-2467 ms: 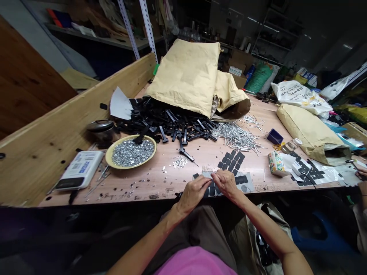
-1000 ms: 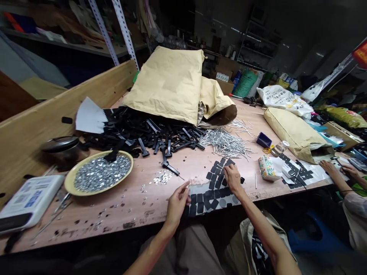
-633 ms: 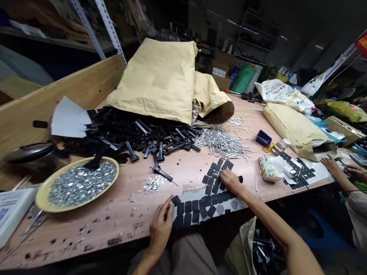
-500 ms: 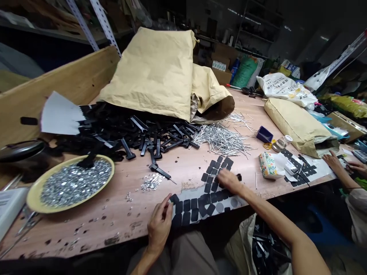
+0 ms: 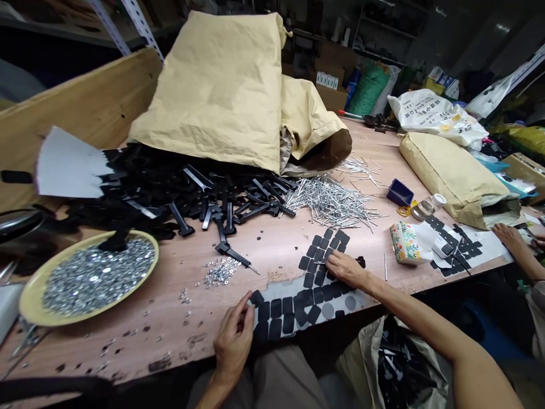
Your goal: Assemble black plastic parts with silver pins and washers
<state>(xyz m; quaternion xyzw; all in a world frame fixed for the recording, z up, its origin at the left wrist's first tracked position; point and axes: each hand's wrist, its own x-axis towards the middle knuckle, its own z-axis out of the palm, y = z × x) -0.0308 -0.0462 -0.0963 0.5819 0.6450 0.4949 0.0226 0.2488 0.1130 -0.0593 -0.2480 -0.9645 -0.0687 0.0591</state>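
Note:
A pale backing sheet carrying rows of black rounded pads lies along the table's front edge. At its left end is my left hand, thumb and forefinger brought together by the corner pad; whether they grip anything is hidden. Over the pads farther right, my right hand is closed around a thin tool. A slim metal tip sticks out on its left and a black end on its right. Small metal washers lie loose beyond my left hand, near a black part with a metal pin.
A yellow dish of washers stands at left. Behind are heaped black parts, metal pins and a large paper sack. A floral box sits to the right. Another person's hand works at far right.
The view has shifted slightly. The tool's thin metal tip now shows left of my right hand, which has turned a little. My left hand stays by the sheet's left end.

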